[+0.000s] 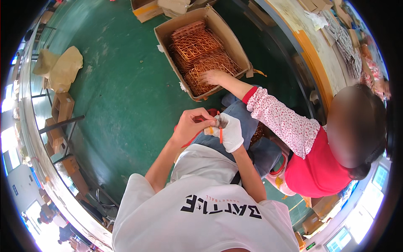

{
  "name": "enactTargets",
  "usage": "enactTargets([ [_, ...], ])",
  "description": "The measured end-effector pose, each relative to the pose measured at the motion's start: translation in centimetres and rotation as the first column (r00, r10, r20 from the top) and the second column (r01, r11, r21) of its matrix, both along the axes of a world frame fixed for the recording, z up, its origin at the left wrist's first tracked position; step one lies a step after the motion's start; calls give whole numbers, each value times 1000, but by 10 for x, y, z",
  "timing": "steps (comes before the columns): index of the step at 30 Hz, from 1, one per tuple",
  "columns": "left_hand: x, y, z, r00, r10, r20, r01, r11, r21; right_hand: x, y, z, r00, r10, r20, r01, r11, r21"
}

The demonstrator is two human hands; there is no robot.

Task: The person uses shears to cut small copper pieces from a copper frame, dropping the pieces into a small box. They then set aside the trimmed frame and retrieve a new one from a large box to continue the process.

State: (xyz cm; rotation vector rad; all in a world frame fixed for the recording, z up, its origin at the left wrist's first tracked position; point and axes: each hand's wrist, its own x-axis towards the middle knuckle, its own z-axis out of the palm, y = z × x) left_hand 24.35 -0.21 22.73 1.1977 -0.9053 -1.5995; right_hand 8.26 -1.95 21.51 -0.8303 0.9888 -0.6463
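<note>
While left hand [191, 125] pinches closed on small orange-handled tool [220, 130], gloved right hand [230, 132] grips same: light, stiff, thin; hold by handle. Co-worker's hand [212, 77] in box of copper coils [201, 54].

Factory workshop floor, green painted concrete [126, 96], cardboard box [166, 31] of copper wire parts [201, 54] (stacked), long workbench [319, 54]
</note>
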Motion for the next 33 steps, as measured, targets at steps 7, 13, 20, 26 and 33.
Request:
enactTargets([
  [7,26,14,15,995,-63,-73,67,996,58,10,11,-1,985,137,101,-137,991,-1],
  [13,42,20,21,993,-121,14,122,991,-52,21,13,10,974,197,110,-198,980,-1],
  [20,42,25,30,976,-82,202,134,957,-256,26,13,22,984,124,125,-127,992,20],
  [26,38,31,36,979,-55,195,111,950,-290,24,19,17,976,130,173,-148,984,96],
  [33,24,42,28,987,61,-150,-66,997,-28,24,19,29,981,130,142,-150,978,147],
])
